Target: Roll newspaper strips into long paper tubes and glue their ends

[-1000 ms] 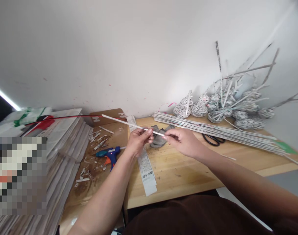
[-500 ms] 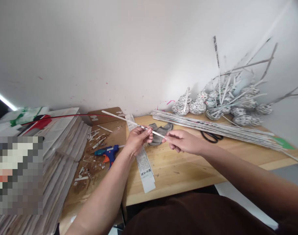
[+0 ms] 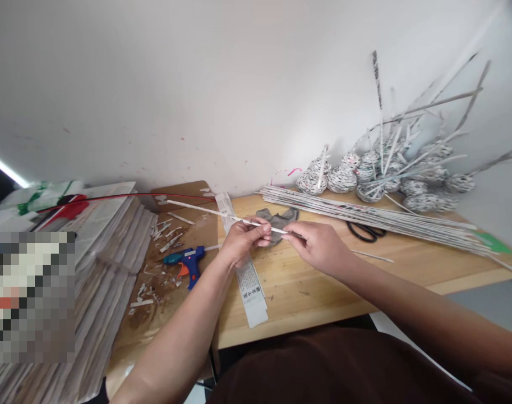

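Observation:
A thin rolled paper stick [image 3: 209, 210] slants from the upper left down to my two hands above the table. My left hand [image 3: 244, 240] is closed around it, thumb on top. My right hand [image 3: 317, 242] pinches the stick's lower right end. Behind my fingers lies a grey cloth [image 3: 276, 224], partly hidden. Under my left hand a printed newspaper strip [image 3: 250, 292] runs toward the table's front edge. A thin stick piece [image 3: 373, 256] shows on the table beyond my right wrist.
A blue glue gun [image 3: 190, 262] lies among paper scraps on the left. Stacked newspapers [image 3: 116, 252] stand at far left. A bundle of paper sticks [image 3: 365, 216], black scissors [image 3: 367, 233] and woven paper shapes [image 3: 342, 178] occupy the right and back.
The stick now lies at a flatter slant. My right hand has turned and moved closer to my left hand. A thin stick piece has come into view beyond my right wrist.

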`<state>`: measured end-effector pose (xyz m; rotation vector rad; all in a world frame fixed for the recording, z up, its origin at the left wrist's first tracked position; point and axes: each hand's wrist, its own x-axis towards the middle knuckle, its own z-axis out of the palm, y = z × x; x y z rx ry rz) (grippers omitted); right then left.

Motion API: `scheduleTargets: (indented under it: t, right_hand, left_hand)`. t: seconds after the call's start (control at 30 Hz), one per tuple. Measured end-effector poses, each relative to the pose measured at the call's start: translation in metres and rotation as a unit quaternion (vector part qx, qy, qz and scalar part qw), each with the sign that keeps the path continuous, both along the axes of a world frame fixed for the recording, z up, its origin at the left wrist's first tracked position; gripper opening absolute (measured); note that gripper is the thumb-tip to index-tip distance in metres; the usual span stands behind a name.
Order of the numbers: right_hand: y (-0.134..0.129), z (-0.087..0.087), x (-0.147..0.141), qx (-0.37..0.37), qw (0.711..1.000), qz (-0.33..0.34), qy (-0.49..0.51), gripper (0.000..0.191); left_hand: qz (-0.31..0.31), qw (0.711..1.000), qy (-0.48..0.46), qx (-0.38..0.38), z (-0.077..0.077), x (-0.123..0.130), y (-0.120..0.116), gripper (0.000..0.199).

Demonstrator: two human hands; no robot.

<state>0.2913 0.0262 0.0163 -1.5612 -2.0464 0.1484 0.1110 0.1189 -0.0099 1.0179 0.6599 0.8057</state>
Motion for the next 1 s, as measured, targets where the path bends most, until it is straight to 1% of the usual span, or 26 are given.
scheduleTargets:
  t: [0.1, 0.17, 0.3, 0.47, 0.57, 0.67, 0.77, 0.9, 1.0]
  right_hand:
    - [-0.002, -0.004, -0.002, 0.036, 0.998, -0.008, -0.049, 0.025]
    - [-0.003, -0.006, -0.002, 0.047, 0.997, -0.015, -0.058, 0.026]
    - [-0.004, -0.006, -0.001, 0.035, 0.999, -0.022, -0.017, 0.024]
    - [-0.004, 0.000, 0.000, -0.004, 0.997, -0.043, 0.057, 0.013]
    - [-0.003, 0.002, -0.002, 0.001, 0.997, -0.053, 0.059, 0.011]
    - [-0.001, 0.001, -0.004, 0.013, 0.997, -0.047, 0.058, 0.010]
    - [0.001, -0.001, -0.005, 0.013, 0.997, -0.039, 0.070, 0.009]
    - [0.001, -0.002, 0.000, 0.007, 0.997, -0.055, 0.062, 0.010]
    - [0.000, -0.002, 0.005, 0.022, 0.997, -0.063, 0.049, 0.011]
  left_hand:
    - [0.007, 1.000, -0.005, -0.021, -0.001, 0.001, 0.000, 0.028]
    - [0.009, 1.000, -0.007, -0.026, -0.001, 0.001, 0.000, 0.028]
    - [0.013, 0.999, -0.004, -0.033, -0.002, 0.000, 0.001, 0.029]
    - [0.024, 0.999, 0.001, -0.024, -0.002, 0.002, -0.001, 0.029]
    - [0.013, 0.999, 0.008, -0.029, -0.001, 0.003, -0.004, 0.034]
    - [0.007, 1.000, 0.017, -0.023, -0.002, 0.004, -0.006, 0.032]
    - [0.011, 1.000, 0.015, -0.015, -0.002, 0.004, -0.004, 0.030]
    - [0.024, 0.999, 0.012, -0.024, -0.002, 0.001, 0.002, 0.031]
    - [0.037, 0.999, 0.001, -0.009, -0.001, -0.001, 0.005, 0.031]
